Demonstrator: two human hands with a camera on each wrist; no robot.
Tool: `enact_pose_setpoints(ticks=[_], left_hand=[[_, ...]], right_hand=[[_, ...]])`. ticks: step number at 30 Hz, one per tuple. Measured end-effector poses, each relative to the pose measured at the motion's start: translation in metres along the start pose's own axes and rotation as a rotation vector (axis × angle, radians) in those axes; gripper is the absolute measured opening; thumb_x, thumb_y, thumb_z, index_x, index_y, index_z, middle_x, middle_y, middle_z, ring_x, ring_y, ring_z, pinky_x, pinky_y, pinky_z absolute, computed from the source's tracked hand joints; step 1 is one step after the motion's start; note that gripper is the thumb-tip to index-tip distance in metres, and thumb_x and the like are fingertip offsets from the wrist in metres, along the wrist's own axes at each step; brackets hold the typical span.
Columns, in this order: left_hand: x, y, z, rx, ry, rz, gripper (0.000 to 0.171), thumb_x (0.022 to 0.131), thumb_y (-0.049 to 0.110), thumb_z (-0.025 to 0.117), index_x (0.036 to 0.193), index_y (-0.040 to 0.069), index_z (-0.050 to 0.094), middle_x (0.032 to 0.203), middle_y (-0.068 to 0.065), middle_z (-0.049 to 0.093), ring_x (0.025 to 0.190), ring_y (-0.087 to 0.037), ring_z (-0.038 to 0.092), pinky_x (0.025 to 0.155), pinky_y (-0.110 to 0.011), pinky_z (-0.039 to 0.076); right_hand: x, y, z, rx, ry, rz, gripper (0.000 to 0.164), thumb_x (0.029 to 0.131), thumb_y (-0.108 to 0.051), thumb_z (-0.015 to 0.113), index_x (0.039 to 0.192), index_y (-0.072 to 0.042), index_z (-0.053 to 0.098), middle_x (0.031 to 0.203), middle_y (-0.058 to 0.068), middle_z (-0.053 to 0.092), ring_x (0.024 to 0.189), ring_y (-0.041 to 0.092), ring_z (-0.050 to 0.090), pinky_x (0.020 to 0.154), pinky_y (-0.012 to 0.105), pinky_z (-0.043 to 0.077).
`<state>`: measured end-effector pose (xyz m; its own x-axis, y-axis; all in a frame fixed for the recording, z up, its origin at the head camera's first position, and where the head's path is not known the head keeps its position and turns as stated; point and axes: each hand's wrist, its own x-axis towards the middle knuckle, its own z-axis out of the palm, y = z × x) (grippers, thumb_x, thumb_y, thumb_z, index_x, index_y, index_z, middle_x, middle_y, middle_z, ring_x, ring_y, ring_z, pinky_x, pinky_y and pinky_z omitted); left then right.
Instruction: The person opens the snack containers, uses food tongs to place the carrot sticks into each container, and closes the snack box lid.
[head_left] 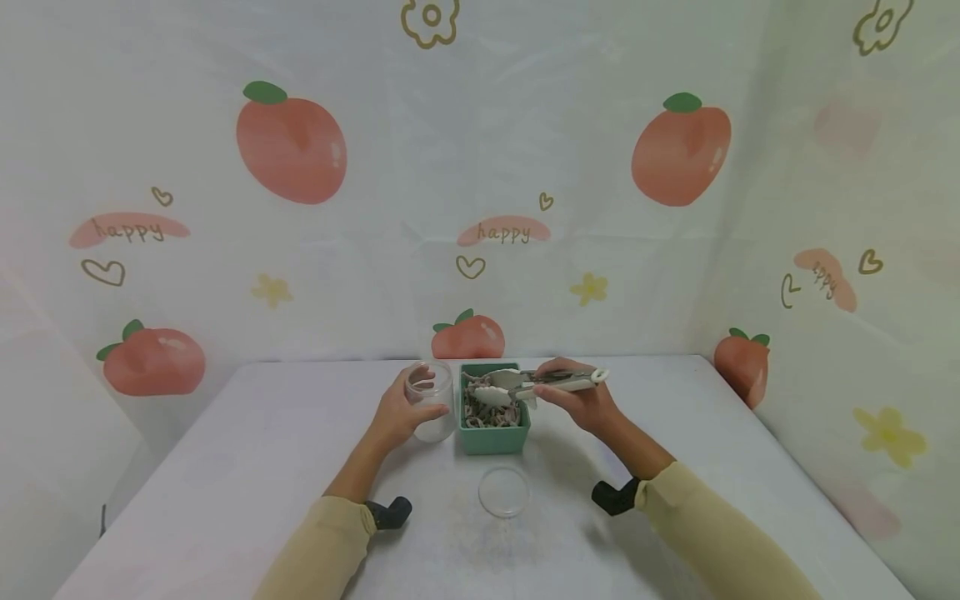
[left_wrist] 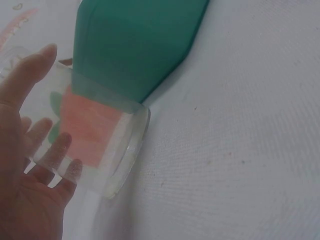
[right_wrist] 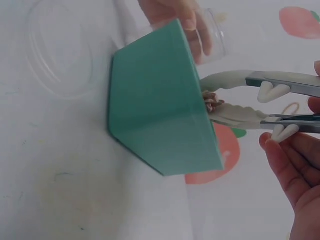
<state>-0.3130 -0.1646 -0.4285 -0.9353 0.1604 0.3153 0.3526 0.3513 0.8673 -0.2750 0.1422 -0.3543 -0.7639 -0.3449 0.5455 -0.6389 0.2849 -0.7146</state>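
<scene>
My left hand (head_left: 401, 412) grips a clear plastic jar (head_left: 433, 417) by its side, thumb on one side and fingers curled round the other. In the left wrist view the jar (left_wrist: 95, 135) looks see-through, with nothing inside. Just right of it stands a green box (head_left: 491, 442) filled with small brownish, curled pieces (head_left: 491, 412). My right hand (head_left: 581, 400) holds white-tipped metal tongs (head_left: 558, 382) from the right, with their heads over the box. In the right wrist view the tongs' tips (right_wrist: 235, 115) reach in at the box's rim, beside a clump of the pieces.
A clear round lid (head_left: 504, 492) lies on the white table (head_left: 300, 467) in front of the box. Behind the table hangs a white backdrop (head_left: 375, 283) printed with fruit and hearts. Black wrist mounts (head_left: 615, 497) stick out inward from both sleeves.
</scene>
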Motion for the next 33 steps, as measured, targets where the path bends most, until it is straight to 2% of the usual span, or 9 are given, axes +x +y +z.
enact_pose_setpoints(ticks=[2,4,9,14,16,23,27,33], left_hand=[[0.004,-0.012,0.001,-0.009,0.004,-0.003,0.081,0.077,0.01,0.083,0.143,-0.002,0.037,0.137,-0.02,0.051,0.127,-0.039,0.047,0.105,-0.051,0.036],[0.005,-0.016,0.001,-0.007,0.004,0.002,0.081,0.077,0.013,0.084,0.143,0.001,0.038,0.136,-0.018,0.052,0.126,-0.037,0.048,0.104,-0.049,0.037],[0.006,-0.02,0.0,-0.004,0.012,0.02,0.082,0.074,0.018,0.086,0.141,0.003,0.04,0.134,-0.014,0.055,0.125,-0.035,0.05,0.103,-0.048,0.039],[0.007,-0.02,0.0,-0.018,0.008,0.013,0.082,0.075,0.014,0.086,0.141,0.003,0.04,0.135,-0.015,0.054,0.126,-0.035,0.049,0.104,-0.047,0.038],[0.006,-0.017,0.0,-0.021,0.005,0.006,0.081,0.076,0.011,0.085,0.142,0.0,0.038,0.136,-0.019,0.053,0.127,-0.037,0.048,0.105,-0.049,0.036],[-0.007,0.019,-0.005,0.001,-0.014,0.011,0.077,0.079,0.006,0.08,0.14,-0.01,0.036,0.134,-0.028,0.051,0.126,-0.042,0.047,0.104,-0.051,0.036],[-0.009,0.024,-0.005,0.002,-0.02,0.003,0.076,0.08,0.006,0.079,0.14,-0.01,0.035,0.135,-0.028,0.05,0.126,-0.042,0.046,0.104,-0.051,0.036],[-0.009,0.025,-0.005,-0.016,-0.025,-0.008,0.077,0.08,0.006,0.08,0.141,-0.01,0.035,0.135,-0.029,0.05,0.128,-0.041,0.045,0.105,-0.051,0.036]], right_hand=[[0.0,-0.002,-0.002,-0.011,0.006,-0.01,0.015,0.086,0.003,0.07,0.098,0.011,0.065,0.089,0.019,0.066,0.069,0.018,0.054,0.057,0.025,0.047],[0.0,-0.003,-0.003,-0.008,0.011,-0.018,0.015,0.086,0.004,0.069,0.098,0.011,0.064,0.089,0.019,0.065,0.071,0.02,0.054,0.058,0.025,0.047],[0.001,-0.004,-0.006,0.009,0.033,-0.041,0.015,0.085,0.006,0.069,0.097,0.012,0.064,0.085,0.018,0.064,0.068,0.021,0.053,0.057,0.025,0.045],[-0.001,-0.003,-0.008,0.004,0.058,-0.036,0.015,0.084,0.005,0.07,0.097,0.012,0.064,0.084,0.016,0.064,0.067,0.016,0.052,0.056,0.025,0.045],[-0.001,-0.002,-0.008,0.011,0.066,-0.029,0.015,0.085,0.005,0.07,0.097,0.012,0.064,0.084,0.016,0.064,0.068,0.014,0.052,0.057,0.025,0.045],[-0.001,0.0,-0.012,0.076,0.097,-0.026,0.014,0.085,0.008,0.067,0.097,0.014,0.064,0.084,0.02,0.064,0.067,0.011,0.052,0.057,0.024,0.044],[0.0,-0.002,-0.014,0.103,0.107,-0.037,0.013,0.086,0.01,0.065,0.097,0.015,0.064,0.085,0.023,0.065,0.067,0.01,0.051,0.057,0.023,0.044],[0.0,-0.004,-0.017,0.11,0.117,0.002,0.02,0.087,0.008,0.063,0.105,0.018,0.062,0.097,0.033,0.064,0.078,0.01,0.058,0.069,0.021,0.05]])
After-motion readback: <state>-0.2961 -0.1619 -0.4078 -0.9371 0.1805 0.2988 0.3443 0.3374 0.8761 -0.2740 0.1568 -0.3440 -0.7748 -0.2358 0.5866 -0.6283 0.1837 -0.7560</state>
